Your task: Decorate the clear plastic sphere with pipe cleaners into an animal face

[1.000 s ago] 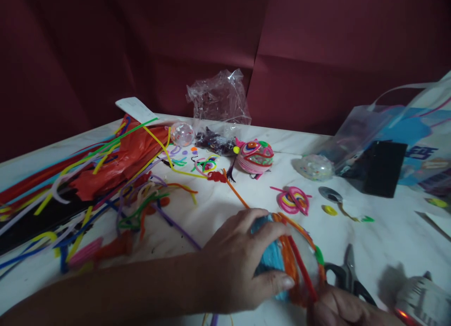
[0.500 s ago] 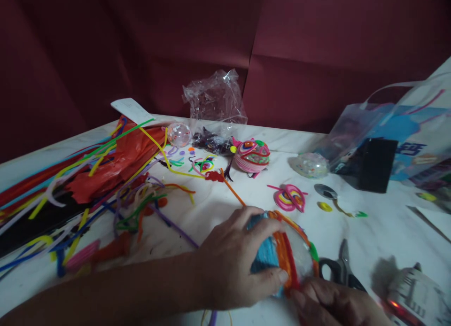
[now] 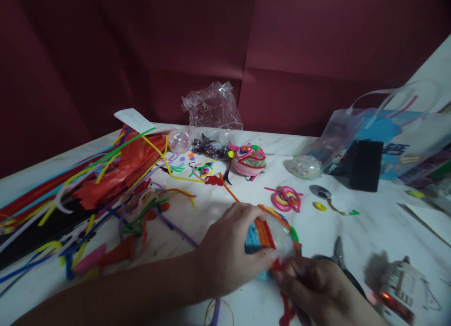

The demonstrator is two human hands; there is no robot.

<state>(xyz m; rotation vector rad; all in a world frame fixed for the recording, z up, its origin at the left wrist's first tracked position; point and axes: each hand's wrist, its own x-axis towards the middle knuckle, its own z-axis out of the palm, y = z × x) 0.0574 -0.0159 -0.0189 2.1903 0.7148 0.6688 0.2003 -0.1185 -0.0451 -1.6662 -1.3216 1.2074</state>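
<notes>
Low in the middle of the view, my left hand (image 3: 232, 251) wraps over a clear plastic ball (image 3: 280, 234) banded with blue and orange pipe cleaners. Its thumb presses near a red strip beside the orange band. My right hand (image 3: 317, 286) pinches a red pipe cleaner (image 3: 287, 312) against the ball's lower right side; the loose end hangs below the fingers. An orange edging and a green dot show on the ball's far side. Part of the ball is hidden under my left palm. Black-handled scissors (image 3: 340, 258) lie right behind my right hand.
Loose pipe cleaners (image 3: 141, 213) and a red wrapper (image 3: 120, 175) spread over the left. Behind stand a pink wrapped ball (image 3: 249, 161), a crumpled clear bag (image 3: 213, 107) and a pink coil (image 3: 285, 199). A glue gun (image 3: 401, 288), black box (image 3: 366, 165) and carry bag (image 3: 394, 133) are right.
The ball and both hands have shifted slightly left in view. My right hand has risen along the ball's side, and the red pipe cleaner's loose end now shows below it.
</notes>
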